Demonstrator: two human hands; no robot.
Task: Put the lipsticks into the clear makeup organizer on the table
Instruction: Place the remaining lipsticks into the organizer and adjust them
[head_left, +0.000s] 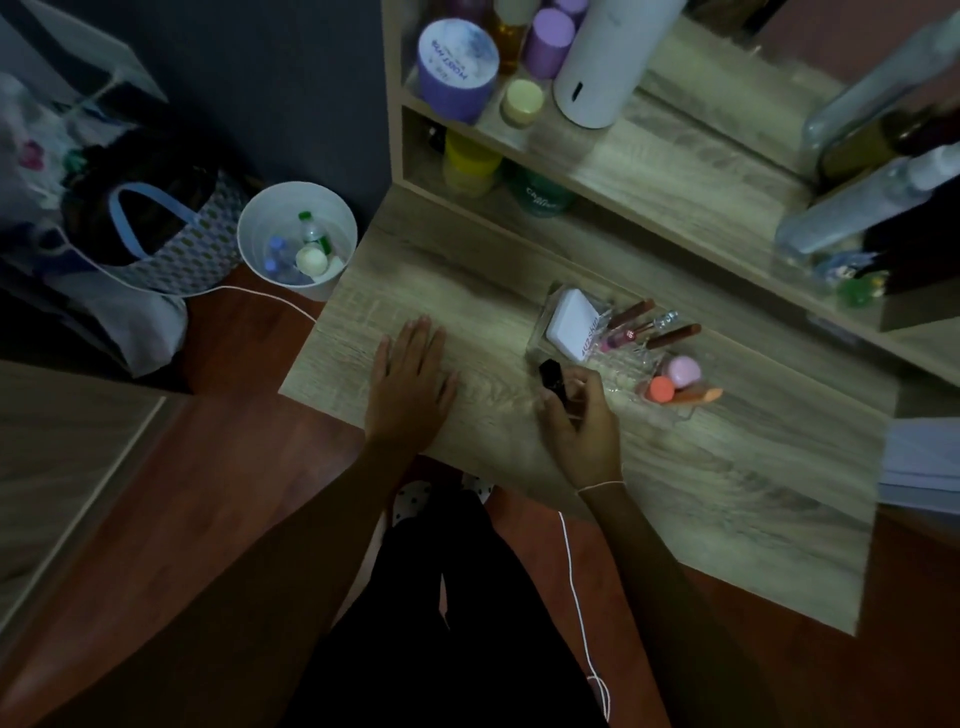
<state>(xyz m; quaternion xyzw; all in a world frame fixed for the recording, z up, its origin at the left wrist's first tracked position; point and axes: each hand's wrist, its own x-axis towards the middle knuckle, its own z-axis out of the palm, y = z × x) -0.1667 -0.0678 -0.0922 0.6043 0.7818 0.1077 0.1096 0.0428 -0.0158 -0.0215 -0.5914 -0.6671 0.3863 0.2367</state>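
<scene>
Lipsticks (three) in organizer, one held

Home bedroom vanity: wood worktop, cosmetics shelf, waste bin, tote bag on floor.

A white bin (bottles inside) stands on the floor beside a patterned tote bag.

Bare table left of clear organizer, shelf edge close behind, 3 lipsticks leaning from its slots
</scene>
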